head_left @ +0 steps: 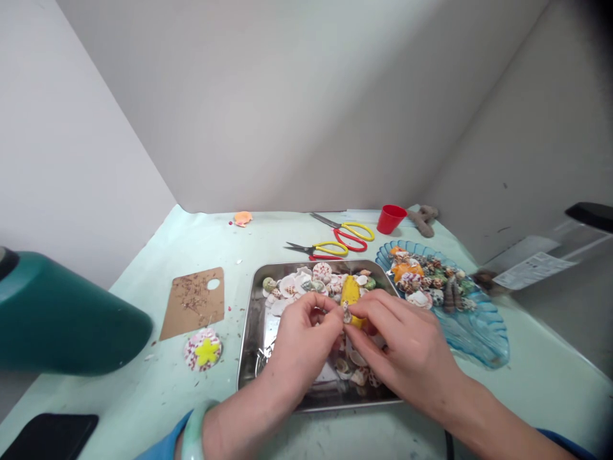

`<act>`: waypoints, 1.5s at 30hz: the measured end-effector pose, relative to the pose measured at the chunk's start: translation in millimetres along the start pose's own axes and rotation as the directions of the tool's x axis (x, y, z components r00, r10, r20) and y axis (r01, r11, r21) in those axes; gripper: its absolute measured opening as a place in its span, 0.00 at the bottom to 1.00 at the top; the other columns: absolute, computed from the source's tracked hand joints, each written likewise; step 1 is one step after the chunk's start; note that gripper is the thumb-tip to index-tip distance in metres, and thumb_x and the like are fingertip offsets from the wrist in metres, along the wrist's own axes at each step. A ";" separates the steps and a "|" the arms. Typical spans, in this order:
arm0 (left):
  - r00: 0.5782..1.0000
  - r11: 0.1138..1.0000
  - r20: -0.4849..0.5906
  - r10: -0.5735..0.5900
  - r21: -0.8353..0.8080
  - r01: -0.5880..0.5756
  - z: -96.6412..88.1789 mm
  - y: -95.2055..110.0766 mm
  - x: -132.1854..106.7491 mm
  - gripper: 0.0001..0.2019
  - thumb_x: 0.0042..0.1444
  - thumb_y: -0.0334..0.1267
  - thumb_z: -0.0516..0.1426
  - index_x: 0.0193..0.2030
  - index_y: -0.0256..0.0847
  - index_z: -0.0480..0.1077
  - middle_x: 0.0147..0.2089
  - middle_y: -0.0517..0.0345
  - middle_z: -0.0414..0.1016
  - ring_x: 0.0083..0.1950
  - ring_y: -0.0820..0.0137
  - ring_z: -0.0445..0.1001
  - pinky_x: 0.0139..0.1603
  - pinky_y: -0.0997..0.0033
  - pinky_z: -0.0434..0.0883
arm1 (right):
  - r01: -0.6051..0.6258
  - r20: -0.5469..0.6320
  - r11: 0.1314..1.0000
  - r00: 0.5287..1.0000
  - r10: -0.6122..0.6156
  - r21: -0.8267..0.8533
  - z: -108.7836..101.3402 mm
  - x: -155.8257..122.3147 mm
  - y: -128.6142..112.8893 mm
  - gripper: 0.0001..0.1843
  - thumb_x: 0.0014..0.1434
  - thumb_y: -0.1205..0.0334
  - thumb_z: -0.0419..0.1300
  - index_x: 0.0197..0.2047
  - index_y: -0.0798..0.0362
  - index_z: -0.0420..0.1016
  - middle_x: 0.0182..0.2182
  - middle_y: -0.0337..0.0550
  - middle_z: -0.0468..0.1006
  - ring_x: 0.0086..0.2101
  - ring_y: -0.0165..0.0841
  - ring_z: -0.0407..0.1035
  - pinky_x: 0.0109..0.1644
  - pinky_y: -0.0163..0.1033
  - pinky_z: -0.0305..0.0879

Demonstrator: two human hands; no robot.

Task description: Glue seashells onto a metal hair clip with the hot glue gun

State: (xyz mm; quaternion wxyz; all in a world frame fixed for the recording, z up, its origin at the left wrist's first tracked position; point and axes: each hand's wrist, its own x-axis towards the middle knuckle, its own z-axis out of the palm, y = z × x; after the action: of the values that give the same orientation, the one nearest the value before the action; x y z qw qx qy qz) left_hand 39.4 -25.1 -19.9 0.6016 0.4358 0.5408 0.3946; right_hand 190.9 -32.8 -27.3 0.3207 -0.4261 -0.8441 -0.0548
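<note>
Over a metal tray (246,332) my two hands meet, fingertips pinched together. Between them is a small speckled shell (347,313). My left hand (306,332) closes on its left side with thumb and index finger. From the right, my right hand (407,335) grips it the same way. Just behind the shell, a long yellow object (350,291) lies among the shells, partly hidden by my fingers; I cannot tell what it is. White and spotted shells (292,284) fill the tray's back, and more shells (359,374) lie under my right hand.
Right of the tray, a blue scalloped dish (483,338) holds several shells. Behind are two pairs of scissors (354,233) (320,249) and a red cup (391,219). At left stand a green bottle (71,319), a brown card (194,300) and a shell disc with a yellow flower (203,350).
</note>
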 end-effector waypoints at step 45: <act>0.999 1.000 -0.028 -0.021 -0.005 0.021 2.4 -3.2 2.3 0.07 0.50 0.39 0.56 0.27 0.38 0.64 0.17 0.65 0.65 0.20 0.77 0.62 0.22 0.79 0.63 | 0.060 -0.015 0.995 0.998 -0.061 -0.086 0.6 -0.5 -4.6 0.06 0.61 0.67 0.55 0.33 0.55 0.72 0.30 0.45 0.76 0.30 0.35 0.68 0.33 0.40 0.57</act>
State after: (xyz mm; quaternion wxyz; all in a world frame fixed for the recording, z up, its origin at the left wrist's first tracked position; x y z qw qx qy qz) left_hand 42.1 -24.2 -23.6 0.5990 0.4231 0.5528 0.3957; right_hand 187.3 -35.9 -27.3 0.3080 -0.4132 -0.8506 -0.1043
